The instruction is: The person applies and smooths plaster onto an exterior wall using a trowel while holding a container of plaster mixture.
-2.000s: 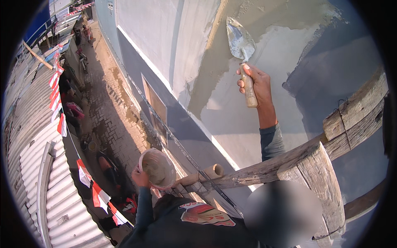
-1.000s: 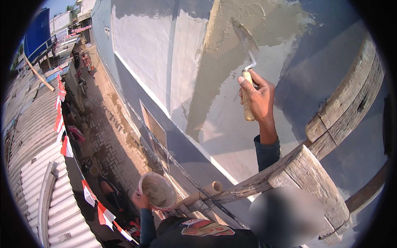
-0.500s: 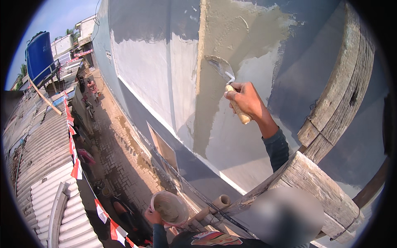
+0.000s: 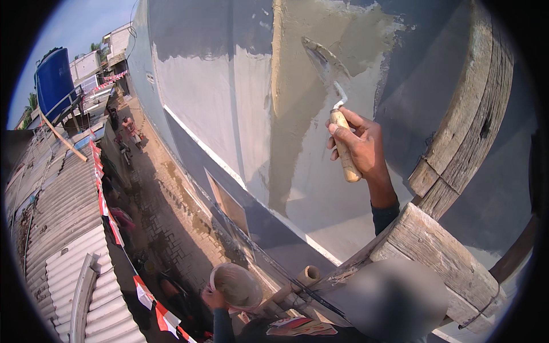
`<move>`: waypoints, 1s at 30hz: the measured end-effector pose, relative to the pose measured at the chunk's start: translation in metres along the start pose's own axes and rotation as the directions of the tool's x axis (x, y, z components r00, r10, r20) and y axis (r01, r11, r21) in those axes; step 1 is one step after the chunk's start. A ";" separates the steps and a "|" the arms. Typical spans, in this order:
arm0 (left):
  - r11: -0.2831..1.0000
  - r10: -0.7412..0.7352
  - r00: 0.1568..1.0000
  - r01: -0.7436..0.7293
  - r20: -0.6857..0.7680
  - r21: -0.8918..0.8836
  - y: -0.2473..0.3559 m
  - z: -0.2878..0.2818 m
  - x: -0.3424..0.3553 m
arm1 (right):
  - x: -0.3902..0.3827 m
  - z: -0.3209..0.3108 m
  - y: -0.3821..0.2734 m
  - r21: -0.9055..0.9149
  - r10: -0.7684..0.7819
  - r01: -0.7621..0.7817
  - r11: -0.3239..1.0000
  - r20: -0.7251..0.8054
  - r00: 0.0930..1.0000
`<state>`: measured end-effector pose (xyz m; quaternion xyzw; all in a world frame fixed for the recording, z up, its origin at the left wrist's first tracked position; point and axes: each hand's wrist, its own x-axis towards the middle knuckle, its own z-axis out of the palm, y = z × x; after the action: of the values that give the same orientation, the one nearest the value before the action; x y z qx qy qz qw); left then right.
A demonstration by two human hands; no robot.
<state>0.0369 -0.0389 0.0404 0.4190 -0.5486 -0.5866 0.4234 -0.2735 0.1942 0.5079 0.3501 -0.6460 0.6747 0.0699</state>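
My right hand [image 4: 361, 143] is wrapped round the wooden handle of a trowel [image 4: 345, 150]. Its metal blade points up and to the left, over a patch of wet grey-brown plaster [image 4: 297, 63] on the wall [image 4: 209, 91]. I cannot tell whether the blade touches the plaster. Low in the view, my left hand [image 4: 214, 298] grips the rim of a round bucket [image 4: 236, 287] with greyish mortar inside. A raised strip of mortar [image 4: 276, 63] runs down the patch's left edge.
Weathered wooden beams [image 4: 440, 243] and a bamboo pole [image 4: 307, 275] stand close on my right and below. Far down is a paved alley [image 4: 171, 223] with a person [image 4: 131, 130] in it. Corrugated roofs [image 4: 68, 200], red-and-white bunting [image 4: 150, 300] and a blue tank [image 4: 55, 80] line the left.
My right hand has moved right and slightly down. The trowel has turned, its blade now higher and further right on the plaster. My left hand still holds the bucket in about the same place.
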 end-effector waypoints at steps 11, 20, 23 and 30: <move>0.993 -0.083 0.996 0.081 -0.012 -0.084 0.028 0.001 -0.013 | -0.036 0.031 0.156 -0.475 0.249 -0.152 0.867 0.147 0.957; 0.999 -0.035 0.999 0.035 -0.020 -0.014 0.002 -0.005 0.000 | 0.013 -0.007 -0.030 -0.127 0.005 -0.026 0.992 -0.165 0.986; 0.997 0.013 1.000 -0.012 -0.022 0.076 -0.005 -0.007 0.002 | 0.007 -0.015 -0.035 -0.158 -0.154 0.112 0.981 -0.285 0.946; 0.996 0.026 0.998 -0.021 -0.054 0.091 -0.021 -0.022 0.005 | -0.047 0.003 0.053 -0.151 -0.011 0.001 0.989 -0.069 0.998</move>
<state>0.0562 -0.0492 0.0179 0.4473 -0.5676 -0.5445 0.4258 -0.2666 0.1997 0.4374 0.3220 -0.6912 0.6356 0.1209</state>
